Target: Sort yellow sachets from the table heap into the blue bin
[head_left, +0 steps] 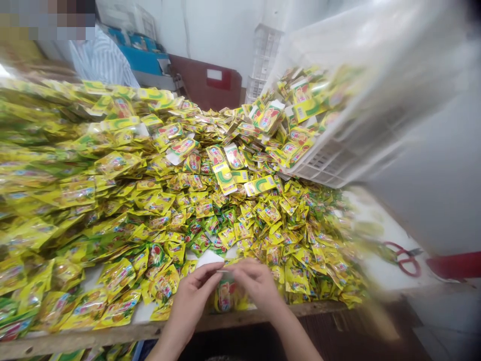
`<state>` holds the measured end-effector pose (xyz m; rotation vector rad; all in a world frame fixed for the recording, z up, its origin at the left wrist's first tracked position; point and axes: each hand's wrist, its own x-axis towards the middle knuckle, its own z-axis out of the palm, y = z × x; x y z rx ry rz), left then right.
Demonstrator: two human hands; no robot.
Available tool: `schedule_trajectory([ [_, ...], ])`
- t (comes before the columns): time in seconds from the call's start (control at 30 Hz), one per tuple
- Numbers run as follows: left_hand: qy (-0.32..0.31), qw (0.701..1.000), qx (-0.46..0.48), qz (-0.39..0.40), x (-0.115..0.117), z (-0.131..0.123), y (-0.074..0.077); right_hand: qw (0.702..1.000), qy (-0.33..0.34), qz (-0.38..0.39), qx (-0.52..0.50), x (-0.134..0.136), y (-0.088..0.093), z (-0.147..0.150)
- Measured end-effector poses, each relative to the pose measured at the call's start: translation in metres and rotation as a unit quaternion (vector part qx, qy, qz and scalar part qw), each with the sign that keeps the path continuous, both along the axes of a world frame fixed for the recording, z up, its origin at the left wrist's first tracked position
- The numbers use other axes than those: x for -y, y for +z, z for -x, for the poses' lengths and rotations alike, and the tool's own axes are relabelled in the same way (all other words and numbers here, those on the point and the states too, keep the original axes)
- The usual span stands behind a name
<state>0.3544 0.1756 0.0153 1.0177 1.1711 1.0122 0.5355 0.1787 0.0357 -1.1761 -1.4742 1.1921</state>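
Note:
At the front edge of the table, my left hand (pixel 194 289) pinches a small printed carton (pixel 226 295), yellow and green with a white flap (pixel 209 257) sticking up. My right hand (pixel 258 285) grips the same carton from the other side, its fingers bent at the upper edge. Both thumbs meet near the carton's top, and the fingers partly cover it. Around the hands lie many small yellow candy sachets (pixel 165 283), with some green sachets (pixel 201 243) among them. Several flat cartons (pixel 225 179) rest on the heap straight ahead.
A white plastic crate (pixel 338 155) tips on its side at the right, spilling cartons onto the heap. Red-handled scissors (pixel 408 263) lie on the right of the white tabletop (pixel 379 225). A person in a striped shirt (pixel 101 57) is at the far left.

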Motion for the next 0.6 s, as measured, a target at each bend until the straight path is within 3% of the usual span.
schedule_trajectory([
  [0.17,-0.005,0.995,-0.065,-0.076,0.004,-0.003,-0.010,0.989,-0.018,0.118,-0.084,0.000,-0.008,0.000],
  [0.23,0.007,0.993,-0.075,-0.086,0.003,-0.005,-0.008,0.987,-0.034,0.127,-0.090,0.000,-0.010,0.001],
  [0.43,-0.041,0.966,-0.137,-0.214,-0.002,-0.001,0.000,0.998,-0.025,-0.040,0.051,0.001,-0.002,-0.006],
  [0.6,-0.061,0.968,-0.109,-0.216,0.011,0.004,-0.004,0.986,-0.006,-0.144,0.087,0.022,-0.008,-0.007],
])
